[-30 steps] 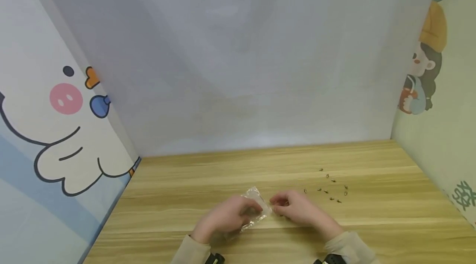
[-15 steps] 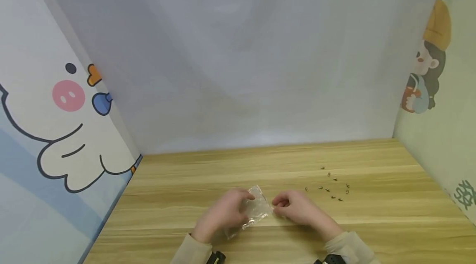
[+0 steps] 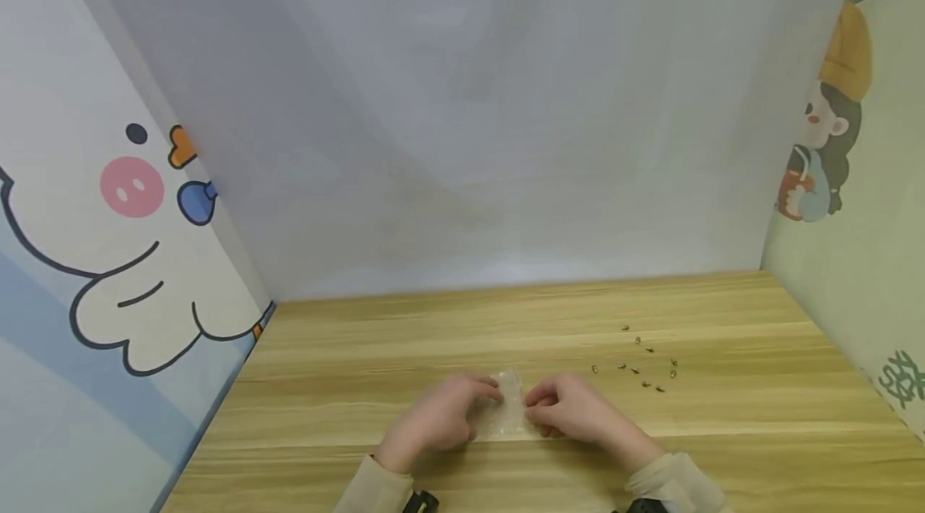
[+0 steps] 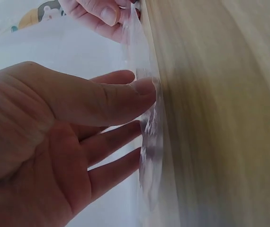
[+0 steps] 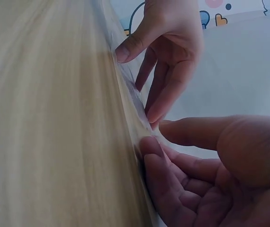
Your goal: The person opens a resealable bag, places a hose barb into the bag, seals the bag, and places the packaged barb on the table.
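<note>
A small clear plastic bag [image 3: 511, 405] lies on the wooden table between the two hands. My left hand [image 3: 444, 414] rests its thumb and fingertips on the bag's left part; the left wrist view shows the fingers spread and fairly straight against the film [image 4: 150, 158]. At the bag's right edge, my right hand [image 3: 571, 410] pinches the film between thumb and curled fingers. In the right wrist view the right fingers [image 5: 156, 165] curl beneath the thumb at the edge. Whether the bag holds anything cannot be made out.
Several tiny dark metal pieces [image 3: 636, 371] lie scattered on the wooden table [image 3: 347, 352] to the right of the hands, too small to identify. A pale backdrop [image 3: 462, 136] stands behind the table, with printed cartoon panels at both sides.
The bag has turned and shifted slightly between the hands. My left fingers have lifted and shifted on it, while my right hand has stayed at its right edge. The metal pieces lie unchanged.
</note>
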### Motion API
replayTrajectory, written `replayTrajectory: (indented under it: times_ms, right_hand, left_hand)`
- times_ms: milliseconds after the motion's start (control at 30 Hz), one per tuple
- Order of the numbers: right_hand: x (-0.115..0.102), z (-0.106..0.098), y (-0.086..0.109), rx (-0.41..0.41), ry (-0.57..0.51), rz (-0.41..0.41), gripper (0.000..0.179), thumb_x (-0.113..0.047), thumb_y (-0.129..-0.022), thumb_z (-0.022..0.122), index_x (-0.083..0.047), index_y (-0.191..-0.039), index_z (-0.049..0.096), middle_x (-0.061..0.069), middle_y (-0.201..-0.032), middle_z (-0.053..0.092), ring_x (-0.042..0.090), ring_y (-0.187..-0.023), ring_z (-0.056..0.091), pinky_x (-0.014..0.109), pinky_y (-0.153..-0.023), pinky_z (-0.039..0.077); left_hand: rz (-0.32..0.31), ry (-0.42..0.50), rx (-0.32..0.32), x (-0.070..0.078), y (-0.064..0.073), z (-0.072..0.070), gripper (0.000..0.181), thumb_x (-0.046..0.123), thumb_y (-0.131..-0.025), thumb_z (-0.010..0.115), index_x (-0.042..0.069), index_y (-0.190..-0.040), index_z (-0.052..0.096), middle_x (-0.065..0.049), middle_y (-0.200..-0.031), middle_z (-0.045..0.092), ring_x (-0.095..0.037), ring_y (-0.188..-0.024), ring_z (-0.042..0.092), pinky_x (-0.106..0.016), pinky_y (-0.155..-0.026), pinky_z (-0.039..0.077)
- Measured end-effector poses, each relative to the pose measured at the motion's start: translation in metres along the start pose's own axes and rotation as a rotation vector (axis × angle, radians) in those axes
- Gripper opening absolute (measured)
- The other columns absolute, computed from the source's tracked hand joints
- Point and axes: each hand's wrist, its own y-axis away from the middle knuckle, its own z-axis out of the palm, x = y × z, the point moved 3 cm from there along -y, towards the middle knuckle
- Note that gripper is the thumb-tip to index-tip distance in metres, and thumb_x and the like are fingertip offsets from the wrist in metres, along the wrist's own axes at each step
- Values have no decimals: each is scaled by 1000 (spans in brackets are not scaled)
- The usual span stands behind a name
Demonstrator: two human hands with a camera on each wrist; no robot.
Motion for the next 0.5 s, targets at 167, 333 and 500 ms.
replayTrajectory:
  times_ms: [167, 333, 500]
  right_hand:
    - [0, 2, 1, 16, -44, 38, 21, -8, -94, 77, 7, -109, 73, 6, -82, 71, 18, -68, 68, 36, -62, 60]
    - [3, 5, 2, 19, -58, 40, 16, -7, -94, 77, 4, -104, 73, 6, -77, 69, 17, -64, 68, 35, -60, 59]
    - [5, 5, 0, 27, -64, 54, 15, -6, -92, 78, 3, -103, 73, 6, -76, 69, 17, -64, 67, 33, -60, 59]
  left_hand:
    - [21, 40, -18, -1, -1, 2, 68, -22, -74, 73, 14, -132, 75, -3, -152, 61, -27, -141, 55, -44, -118, 42]
    - [45, 60, -21, -2, 0, 7, 72, -26, -72, 66, 13, -132, 75, -3, -153, 60, -27, -141, 55, -44, -118, 41]
    - [65, 44, -4, -1, -3, 7, 72, -25, -73, 66, 13, -134, 73, -4, -150, 62, -26, -140, 56, -44, -118, 42]
